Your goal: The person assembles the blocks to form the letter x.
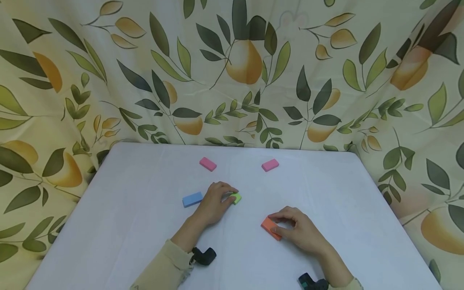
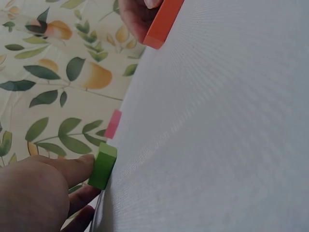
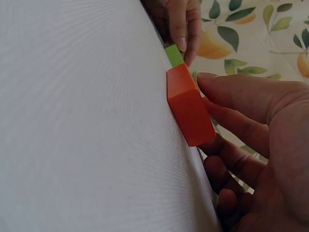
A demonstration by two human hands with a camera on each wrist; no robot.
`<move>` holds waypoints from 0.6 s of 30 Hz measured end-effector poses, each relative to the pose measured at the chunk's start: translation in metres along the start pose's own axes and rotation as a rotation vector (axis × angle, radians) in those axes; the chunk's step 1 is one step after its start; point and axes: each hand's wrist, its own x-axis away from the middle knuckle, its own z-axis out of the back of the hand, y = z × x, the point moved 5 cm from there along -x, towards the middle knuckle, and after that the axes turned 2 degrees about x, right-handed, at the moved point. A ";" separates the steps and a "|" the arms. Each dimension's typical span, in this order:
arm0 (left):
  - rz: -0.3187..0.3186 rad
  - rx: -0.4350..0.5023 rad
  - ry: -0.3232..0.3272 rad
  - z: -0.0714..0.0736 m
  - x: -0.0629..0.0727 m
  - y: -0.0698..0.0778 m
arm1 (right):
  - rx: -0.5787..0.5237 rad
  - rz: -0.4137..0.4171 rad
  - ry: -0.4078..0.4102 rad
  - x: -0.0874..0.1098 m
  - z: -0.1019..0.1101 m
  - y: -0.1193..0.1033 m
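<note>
My left hand pinches a green block between thumb and fingers, near the middle of the white table. In the left wrist view the thumb lies against one face of this green block, and the other fingers pass behind it. To the right and closer to me, my right hand holds an orange block by its sides. The right wrist view shows the thumb along the top of the orange block, with fingers curled at its far side.
A blue block lies just left of my left hand. Two pink blocks rest farther back, a left one and a right one. Behind the white table hangs a leaf-and-fruit patterned curtain.
</note>
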 end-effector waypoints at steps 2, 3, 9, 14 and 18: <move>-0.003 0.003 0.000 0.001 0.000 0.000 | 0.001 0.006 0.002 -0.001 0.000 0.000; -0.004 0.003 0.000 0.001 -0.001 0.000 | 0.003 0.010 0.004 -0.001 0.000 0.000; -0.005 0.006 -0.007 0.000 -0.003 -0.002 | 0.002 -0.001 0.005 -0.002 0.001 0.000; -0.006 0.012 -0.009 -0.001 -0.004 -0.002 | 0.008 -0.007 0.006 -0.001 0.000 0.001; 0.003 0.011 -0.008 -0.001 -0.003 -0.003 | 0.013 -0.011 0.003 0.000 -0.001 0.000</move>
